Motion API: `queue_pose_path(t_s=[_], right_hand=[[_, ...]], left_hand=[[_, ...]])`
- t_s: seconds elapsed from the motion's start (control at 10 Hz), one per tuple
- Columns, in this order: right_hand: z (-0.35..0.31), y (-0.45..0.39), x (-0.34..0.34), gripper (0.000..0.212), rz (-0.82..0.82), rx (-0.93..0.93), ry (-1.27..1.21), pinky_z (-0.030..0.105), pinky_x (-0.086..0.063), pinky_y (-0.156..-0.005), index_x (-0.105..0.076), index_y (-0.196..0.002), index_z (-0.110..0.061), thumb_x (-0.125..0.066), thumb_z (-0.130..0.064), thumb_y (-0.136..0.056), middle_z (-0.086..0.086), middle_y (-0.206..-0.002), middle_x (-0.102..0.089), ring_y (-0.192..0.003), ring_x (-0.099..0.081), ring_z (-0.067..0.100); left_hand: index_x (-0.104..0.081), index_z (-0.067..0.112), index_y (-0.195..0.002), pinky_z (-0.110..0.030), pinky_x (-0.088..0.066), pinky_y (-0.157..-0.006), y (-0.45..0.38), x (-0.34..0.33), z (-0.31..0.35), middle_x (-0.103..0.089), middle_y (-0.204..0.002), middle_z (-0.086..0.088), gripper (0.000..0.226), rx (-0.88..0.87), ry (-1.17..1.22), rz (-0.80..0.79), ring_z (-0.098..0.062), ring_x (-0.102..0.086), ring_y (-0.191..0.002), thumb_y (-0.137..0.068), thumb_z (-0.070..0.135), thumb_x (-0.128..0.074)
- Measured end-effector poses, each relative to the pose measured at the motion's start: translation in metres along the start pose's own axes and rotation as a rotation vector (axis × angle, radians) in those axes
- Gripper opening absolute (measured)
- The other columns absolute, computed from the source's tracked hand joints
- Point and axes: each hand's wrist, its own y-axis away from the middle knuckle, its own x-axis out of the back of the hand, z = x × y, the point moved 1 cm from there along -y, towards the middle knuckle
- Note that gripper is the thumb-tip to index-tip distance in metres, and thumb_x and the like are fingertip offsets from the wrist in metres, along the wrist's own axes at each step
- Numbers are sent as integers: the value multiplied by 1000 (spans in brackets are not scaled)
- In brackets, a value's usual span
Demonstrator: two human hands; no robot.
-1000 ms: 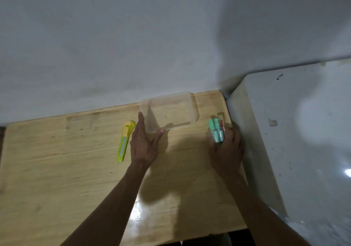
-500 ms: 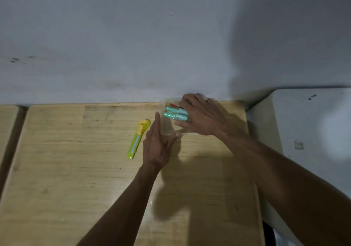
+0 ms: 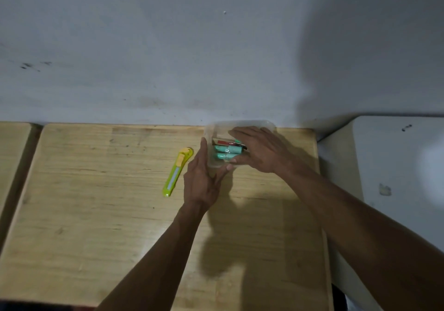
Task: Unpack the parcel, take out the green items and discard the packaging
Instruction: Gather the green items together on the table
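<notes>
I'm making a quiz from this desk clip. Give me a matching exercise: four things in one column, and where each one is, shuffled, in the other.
Things:
1. utility knife
2. green items
3. left hand
4. right hand

Places:
A. inside the clear container
B. against the container's left side
C. lying free on the table, left of both hands
D. reaching into the container from the right

Pairs: 1-C, 2-A, 3-B, 4-D
</notes>
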Motion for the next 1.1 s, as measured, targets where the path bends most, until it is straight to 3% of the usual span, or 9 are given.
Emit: queue_pose_path(t_s=[0.4,0.6,0.7,0.8,1.1], right_hand=[[-2,17,-1,60,211,-81,-222,35,-36,-109,-45,-143,-21,-66,-39,-89,0,-147,-48,-135,-41,20],[-7,31,-4,52,337,-118,-270,32,-39,-105,-52,-137,-17,-65,-33,-89,4,-139,-55,-129,-48,20],[-17,40,-7,48,365,-170,-291,33,-40,-106,-53,-136,-19,-64,-30,-91,2,-139,-55,-129,-47,19],[-29,49,-7,46,414,-214,-312,33,-40,-105,-54,-135,-18,-64,-27,-91,4,-137,-56,-128,-49,21],[-97,98,-13,45,511,-322,-327,36,-41,-105,-54,-135,-17,-61,-25,-92,6,-136,-57,-127,-51,26]], left_hand=[[-5,33,-159,-56,-47,-102,0,0,-1,-40,-156,-8,107,-5,19,6,-31,-44,-138,-76,89,-41],[-4,25,-161,-48,-39,-111,1,6,7,-32,-161,-11,99,-8,37,-25,-32,-34,-145,-87,68,-56],[-8,21,-161,-34,-31,-108,4,14,10,-31,-161,-10,93,4,45,-27,-28,-31,-146,-92,55,-60],[-16,19,-160,-42,-35,-114,9,26,11,-39,-155,-13,91,-48,49,-7,-29,-36,-142,-91,57,-61],[-12,20,-161,-34,-29,-113,81,85,9,-32,-161,-10,86,-93,46,2,-25,-31,-148,-95,51,-57]])
